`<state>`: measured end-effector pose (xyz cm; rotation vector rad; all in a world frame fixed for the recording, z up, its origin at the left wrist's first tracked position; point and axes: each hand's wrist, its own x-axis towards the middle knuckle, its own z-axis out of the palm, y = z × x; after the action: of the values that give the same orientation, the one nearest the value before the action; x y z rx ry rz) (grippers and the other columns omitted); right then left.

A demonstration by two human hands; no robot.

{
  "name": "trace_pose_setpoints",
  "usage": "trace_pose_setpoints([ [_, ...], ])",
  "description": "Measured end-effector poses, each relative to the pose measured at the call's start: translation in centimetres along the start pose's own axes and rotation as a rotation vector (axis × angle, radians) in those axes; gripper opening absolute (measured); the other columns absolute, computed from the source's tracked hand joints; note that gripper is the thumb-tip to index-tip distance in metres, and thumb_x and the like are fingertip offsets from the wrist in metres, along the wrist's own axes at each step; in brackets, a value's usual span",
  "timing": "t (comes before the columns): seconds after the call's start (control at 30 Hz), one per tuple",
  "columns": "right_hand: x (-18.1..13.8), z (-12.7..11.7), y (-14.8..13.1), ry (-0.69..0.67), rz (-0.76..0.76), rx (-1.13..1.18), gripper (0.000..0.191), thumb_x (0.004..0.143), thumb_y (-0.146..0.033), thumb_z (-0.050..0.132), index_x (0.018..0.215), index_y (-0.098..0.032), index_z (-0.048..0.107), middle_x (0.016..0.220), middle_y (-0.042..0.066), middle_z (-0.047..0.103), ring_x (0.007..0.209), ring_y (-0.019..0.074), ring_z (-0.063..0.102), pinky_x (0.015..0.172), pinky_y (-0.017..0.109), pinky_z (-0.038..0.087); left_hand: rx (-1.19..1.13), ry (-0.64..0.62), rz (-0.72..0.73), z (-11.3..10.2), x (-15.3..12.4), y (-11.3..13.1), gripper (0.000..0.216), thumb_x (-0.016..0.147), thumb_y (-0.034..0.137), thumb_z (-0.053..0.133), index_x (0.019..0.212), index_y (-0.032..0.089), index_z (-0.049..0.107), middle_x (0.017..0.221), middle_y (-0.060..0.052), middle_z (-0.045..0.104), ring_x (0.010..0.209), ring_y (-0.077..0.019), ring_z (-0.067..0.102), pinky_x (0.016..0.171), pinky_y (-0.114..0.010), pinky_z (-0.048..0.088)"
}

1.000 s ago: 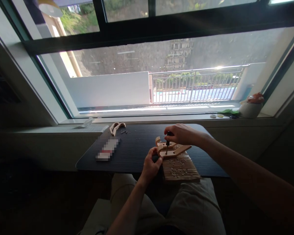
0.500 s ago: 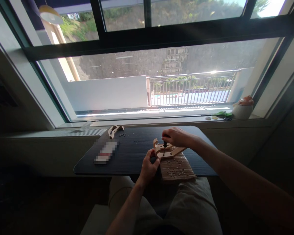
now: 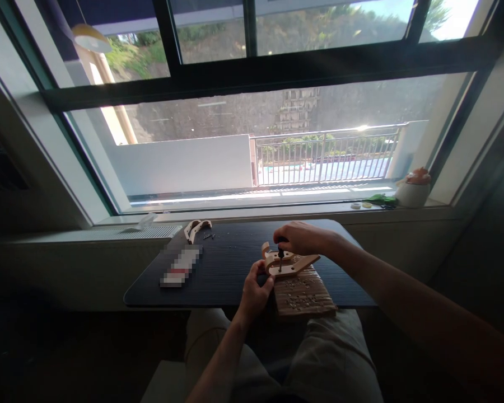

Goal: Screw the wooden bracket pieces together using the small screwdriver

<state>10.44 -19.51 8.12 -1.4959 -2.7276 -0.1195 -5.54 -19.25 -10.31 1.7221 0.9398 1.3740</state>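
Note:
A pale wooden piece (image 3: 292,263) with curved arms lies on the dark table (image 3: 227,268), partly over a brown corrugated board (image 3: 304,295) dotted with small holes or screws. My right hand (image 3: 297,237) is closed round the black handle of a small screwdriver (image 3: 280,256) that stands upright with its tip on the wooden piece. My left hand (image 3: 255,291) grips the near left end of that piece with curled fingers.
Another wooden part (image 3: 196,227) and a few loose screws (image 3: 209,235) lie at the table's far left. A flat blurred packet (image 3: 180,267) rests on the left side. On the windowsill stand a white pot (image 3: 412,191) and a green item (image 3: 379,198).
The view has tilted up and shifted slightly, showing more window. Both hands stay on the wooden piece and screwdriver, with the right hand turned slightly on the handle.

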Motion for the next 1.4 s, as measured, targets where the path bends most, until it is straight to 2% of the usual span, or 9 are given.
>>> trace_pose_setpoints([
  [0.47,-0.4,1.4,-0.5,0.045,0.123,-0.002,0.028,0.086,-0.036,0.042,0.095,-0.018,0.062,0.083,0.007,0.067,0.074,0.0175,0.059,0.058,0.025,0.033,-0.027,0.003,0.002,0.0,-0.1,0.2,0.033,0.075,0.017,0.057,0.107,0.018,0.052,0.103,-0.004,0.062,0.095,-0.0164,0.059,0.089,-0.031,0.044],
  [0.57,-0.2,1.2,-0.4,0.035,0.125,-0.007,0.029,0.085,-0.038,0.043,0.095,-0.019,0.062,0.083,0.007,0.067,0.074,0.0181,0.060,0.057,0.025,0.033,-0.021,0.009,-0.008,0.0,-0.1,0.1,0.035,0.075,0.018,0.057,0.109,0.018,0.052,0.103,-0.005,0.063,0.096,-0.0169,0.059,0.090,-0.032,0.044],
  [0.73,-0.4,0.2,-0.3,0.020,0.108,-0.014,0.035,0.081,-0.040,0.048,0.108,-0.021,0.060,0.090,0.007,0.068,0.078,0.0195,0.060,0.057,0.025,0.034,-0.031,0.015,-0.006,0.0,0.0,0.3,0.035,0.074,0.018,0.058,0.109,0.019,0.052,0.103,-0.004,0.063,0.095,-0.0172,0.060,0.090,-0.033,0.044],
  [0.9,-0.5,0.1,-0.6,0.013,0.047,-0.028,0.026,0.083,-0.029,0.043,0.093,-0.021,0.065,0.083,0.005,0.068,0.072,0.0165,0.059,0.056,0.025,0.033,-0.043,0.027,-0.016,0.0,0.0,0.3,0.035,0.073,0.018,0.059,0.107,0.018,0.053,0.101,-0.004,0.064,0.094,-0.0172,0.060,0.089,-0.033,0.045],
  [1.2,-0.2,1.2,-0.5,0.035,0.113,-0.023,0.030,0.086,-0.034,0.040,0.094,-0.018,0.064,0.085,0.007,0.068,0.075,0.0174,0.059,0.060,0.025,0.035,-0.028,0.008,0.008,0.1,0.0,0.6,0.032,0.075,0.018,0.057,0.106,0.018,0.053,0.100,-0.004,0.063,0.093,-0.0160,0.059,0.087,-0.030,0.045],
  [1.4,0.1,1.1,-0.5,0.025,0.142,-0.030,0.031,0.086,-0.037,0.041,0.093,-0.018,0.065,0.085,0.008,0.068,0.077,0.0181,0.060,0.059,0.025,0.036,-0.042,0.000,-0.007,0.0,-0.1,0.6,0.033,0.074,0.017,0.057,0.107,0.018,0.053,0.101,-0.004,0.063,0.093,-0.0164,0.059,0.089,-0.032,0.044],
])
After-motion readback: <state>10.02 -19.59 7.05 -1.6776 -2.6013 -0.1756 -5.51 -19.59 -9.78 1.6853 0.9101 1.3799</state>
